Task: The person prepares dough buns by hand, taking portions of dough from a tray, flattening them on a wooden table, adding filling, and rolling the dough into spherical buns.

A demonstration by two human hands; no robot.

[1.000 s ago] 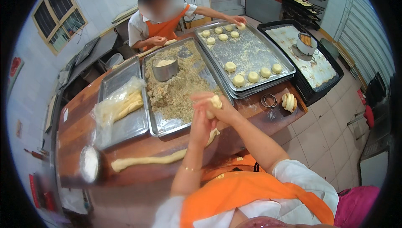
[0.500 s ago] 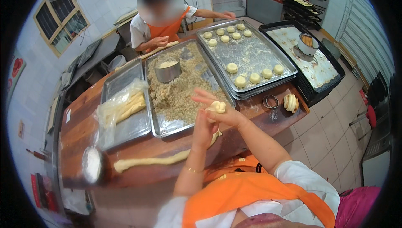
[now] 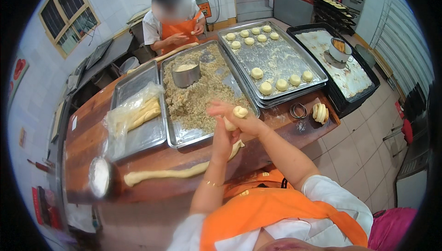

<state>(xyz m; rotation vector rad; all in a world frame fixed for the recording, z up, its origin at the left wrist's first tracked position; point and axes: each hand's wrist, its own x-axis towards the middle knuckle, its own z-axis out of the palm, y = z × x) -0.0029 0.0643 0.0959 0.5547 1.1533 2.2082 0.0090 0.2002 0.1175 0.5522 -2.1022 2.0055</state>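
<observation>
My left hand (image 3: 224, 137) and my right hand (image 3: 243, 121) meet above the table's near edge, both closed on a small pale dough ball (image 3: 239, 112). Just beyond them lies a metal tray (image 3: 171, 133) of brown crumbly filling (image 3: 195, 99) with a steel cup (image 3: 186, 73) in it. A long dough rope (image 3: 170, 174) stretches along the wooden table (image 3: 87, 143) below my hands. To the right, a floured tray (image 3: 317, 85) holds several shaped dough rounds (image 3: 265, 87).
A person in an orange apron (image 3: 172, 25) works at the far side. A tray with a plastic bag of dough (image 3: 133, 113) lies on the left, a flour bowl (image 3: 99, 177) at near left. A ring cutter (image 3: 298, 110), a dough stack (image 3: 320, 113) and a black tray (image 3: 350, 73) are on the right.
My hands have kept turning the dough ball in place, drifting slightly lower and toward me. The person opposite drew the outstretched arm back from the floured tray to the chest.
</observation>
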